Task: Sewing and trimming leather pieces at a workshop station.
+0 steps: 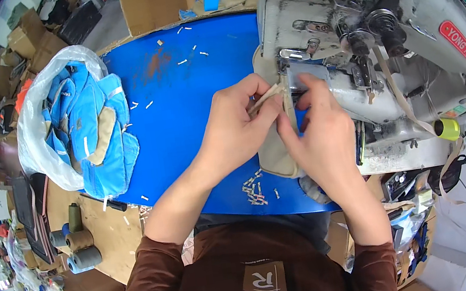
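Note:
A beige fabric piece (277,154) with a rounded, bound lower end lies at the arm of a grey sewing machine (320,26). My left hand (238,121) is closed, pinching a folded beige edge between thumb and fingers just left of the needle area. My right hand (323,127) is on the fabric's right side, thumb against its raised edge and curled fingers beside the machine's clear guard (307,73). The two thumbs nearly meet. My hands hide part of the fabric, and the needle cannot be made out.
On the blue table (175,112), a clear plastic bag (36,143) of blue fabric pieces (89,121) stands left. Thread scraps (254,189) lie near the front edge. Thread spools (81,240) stand lower left. A cardboard box (156,4) is behind. A beige tape (394,87) hangs from the machine.

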Available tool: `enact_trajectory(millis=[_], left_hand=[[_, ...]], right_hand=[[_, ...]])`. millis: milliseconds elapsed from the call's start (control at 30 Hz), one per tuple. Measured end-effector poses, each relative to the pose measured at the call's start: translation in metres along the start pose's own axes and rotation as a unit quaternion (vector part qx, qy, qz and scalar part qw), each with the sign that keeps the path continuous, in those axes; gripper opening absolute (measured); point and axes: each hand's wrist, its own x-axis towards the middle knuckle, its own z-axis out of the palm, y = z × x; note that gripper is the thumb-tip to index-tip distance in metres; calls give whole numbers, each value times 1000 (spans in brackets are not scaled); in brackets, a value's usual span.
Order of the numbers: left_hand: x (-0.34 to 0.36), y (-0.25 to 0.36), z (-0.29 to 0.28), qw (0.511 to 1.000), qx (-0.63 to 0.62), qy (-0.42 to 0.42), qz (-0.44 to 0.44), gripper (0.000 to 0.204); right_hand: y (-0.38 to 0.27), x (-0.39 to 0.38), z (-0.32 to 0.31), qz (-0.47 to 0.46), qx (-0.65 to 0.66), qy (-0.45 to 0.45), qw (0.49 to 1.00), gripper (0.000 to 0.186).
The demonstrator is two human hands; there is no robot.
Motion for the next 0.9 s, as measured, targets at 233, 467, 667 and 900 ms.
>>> enact_trajectory(millis=[233, 467, 667, 900], left_hand=[[-6, -19, 13, 997, -83, -2, -9, 14], [1, 15, -20, 998, 44, -21, 28, 7], [36, 14, -28, 923, 178, -204, 275, 21], [32, 19, -24, 959, 158, -195, 132, 8]], right_hand=[[11, 0, 16, 15, 61, 56, 996, 22], [13, -1, -25, 12, 143, -98, 985, 13], [19, -4, -13, -46, 221, 14, 974, 15], [19, -6, -1, 22, 347, 16, 937, 11]])
